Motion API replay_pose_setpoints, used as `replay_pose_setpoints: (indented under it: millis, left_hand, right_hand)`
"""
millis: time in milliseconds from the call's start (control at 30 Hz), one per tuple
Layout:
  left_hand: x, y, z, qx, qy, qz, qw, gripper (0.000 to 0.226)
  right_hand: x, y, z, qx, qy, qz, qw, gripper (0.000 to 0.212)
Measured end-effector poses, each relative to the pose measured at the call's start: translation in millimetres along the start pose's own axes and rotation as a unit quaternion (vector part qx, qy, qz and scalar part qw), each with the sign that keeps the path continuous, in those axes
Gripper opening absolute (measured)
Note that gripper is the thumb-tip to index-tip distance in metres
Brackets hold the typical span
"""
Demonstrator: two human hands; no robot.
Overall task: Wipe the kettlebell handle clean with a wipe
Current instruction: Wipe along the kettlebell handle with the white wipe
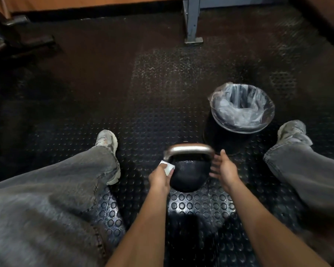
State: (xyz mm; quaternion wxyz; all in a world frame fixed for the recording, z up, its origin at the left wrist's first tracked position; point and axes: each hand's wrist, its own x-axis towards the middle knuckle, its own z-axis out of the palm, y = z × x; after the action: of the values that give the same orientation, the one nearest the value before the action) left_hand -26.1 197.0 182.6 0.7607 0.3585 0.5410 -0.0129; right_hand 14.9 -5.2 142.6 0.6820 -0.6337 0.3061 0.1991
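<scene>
From the head camera, a black kettlebell (189, 175) stands upright on the studded rubber floor (152, 105), between the person's spread legs. Its bare metal handle (189, 148) arches across the top, and the picture is slightly smeared there.

The left hand (160, 177) is at the near left side of the kettlebell, just below the left end of the handle. Its fingers are curled round a small white wipe (167, 167), which lies against the left shoulder of the bell where the handle's leg comes down. Whether the wipe touches the handle itself cannot be told.

The right hand (225, 168) hangs just beside the right end of the handle, its fingers spread and relaxed, holding nothing; the fingertips are blurred, so contact with the handle cannot be told.

Beyond the kettlebell and to its right stands a dark bin (241, 110) lined with a clear plastic bag, close to the bell but apart from it. The legs wear grey jeans (66, 189) and pale trainers. A grey metal post (192, 22) rises from the floor at the far side.
</scene>
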Motion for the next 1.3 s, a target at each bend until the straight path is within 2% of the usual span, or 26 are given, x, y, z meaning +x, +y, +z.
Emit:
replay_pose_setpoints:
  millis: [67, 100, 167, 233, 300, 367, 467, 533, 567, 600, 667, 767, 833, 900, 933, 1033, 1100, 1133, 1200, 1300]
  left_hand:
    - [-3.6, 2.1, 5.5, -0.010, 0.000, -0.001, 1.000, 0.016]
    - [-3.0, -0.3, 7.1, 0.002, 0.011, 0.024, 1.000, 0.012]
    - [-0.7, -9.7, 9.2, 0.080, 0.044, 0.129, 0.987, 0.009]
    - [-11.2, -17.4, 10.6, 0.140, 0.019, 0.236, 0.961, 0.008]
    - [-14.3, -24.9, 10.3, 0.179, -0.013, 0.296, 0.938, 0.009]
    - [-9.7, -27.5, 9.0, 0.186, 0.007, 0.287, 0.940, 0.011]
    - [5.1, -26.7, 8.6, 0.133, 0.068, 0.168, 0.975, 0.011]
    - [11.1, -23.7, 10.0, 0.079, 0.069, 0.097, 0.990, 0.008]
    - [9.6, -21.5, 11.9, 0.051, 0.071, 0.089, 0.992, 0.009]
    - [5.8, -19.3, 14.2, 0.050, 0.080, 0.107, 0.990, 0.009]
    - [-11.0, -17.2, 19.3, 0.103, 0.094, 0.204, 0.969, 0.008]
    - [-31.4, -23.3, 23.4, 0.197, 0.018, 0.357, 0.913, 0.015]
    - [-29.2, -29.2, 20.2, 0.239, -0.011, 0.385, 0.891, 0.016]
    - [-21.1, -30.6, 15.6, 0.235, 0.007, 0.363, 0.902, 0.014]
    - [-14.0, -30.4, 13.5, 0.208, 0.033, 0.323, 0.923, 0.012]
    - [4.0, -25.6, 6.6, 0.087, 0.098, 0.188, 0.973, 0.007]
    - [8.3, -21.5, 8.0, 0.009, 0.088, 0.151, 0.985, 0.006]
    - [5.2, -20.0, 10.4, 0.033, 0.087, 0.179, 0.979, 0.006]
    - [-12.9, -17.3, 18.2, 0.154, 0.076, 0.307, 0.936, 0.005]
    - [-26.4, -20.8, 20.8, 0.294, -0.011, 0.489, 0.821, 0.002]
  right_hand:
    - [2.1, -1.0, 1.5, 0.015, 0.001, 0.004, 1.000, 0.060]
    - [2.4, -2.6, 2.7, 0.018, 0.003, 0.005, 1.000, 0.060]
    - [4.3, -3.4, 4.3, 0.025, 0.004, 0.007, 1.000, 0.061]
    - [5.5, -1.8, 6.4, 0.027, 0.008, 0.004, 1.000, 0.059]
    - [5.7, 0.5, 5.9, 0.023, 0.008, 0.001, 1.000, 0.059]
    - [5.5, 2.5, 3.9, 0.019, 0.001, -0.006, 1.000, 0.060]
    - [4.9, 3.3, 1.9, 0.019, -0.007, -0.009, 1.000, 0.058]
    - [4.6, 2.8, 2.0, 0.019, -0.006, -0.009, 1.000, 0.057]
    - [4.1, 2.5, 2.3, 0.019, -0.005, -0.008, 1.000, 0.057]
    - [4.2, 2.4, 3.1, 0.021, -0.003, -0.008, 1.000, 0.057]
    - [3.5, 2.1, 4.0, 0.024, 0.001, -0.009, 1.000, 0.057]
    - [1.3, 2.8, 4.7, 0.025, 0.004, -0.011, 1.000, 0.056]
    - [-0.1, 3.4, 4.5, 0.025, 0.005, -0.013, 1.000, 0.055]
    - [-0.3, 3.5, 3.6, 0.028, 0.004, -0.015, 0.999, 0.055]
    - [0.2, 3.9, 3.1, 0.029, 0.003, -0.015, 0.999, 0.054]
    - [1.3, 4.9, 2.7, 0.029, 0.001, -0.016, 0.999, 0.054]
    - [2.6, 5.9, 3.3, 0.031, 0.004, -0.015, 0.999, 0.054]
    - [3.1, 6.1, 3.8, 0.031, 0.005, -0.015, 0.999, 0.054]
    - [3.3, 6.7, 4.0, 0.032, 0.003, -0.014, 0.999, 0.055]
    - [2.3, 7.6, 3.9, 0.036, 0.000, -0.015, 0.999, 0.055]
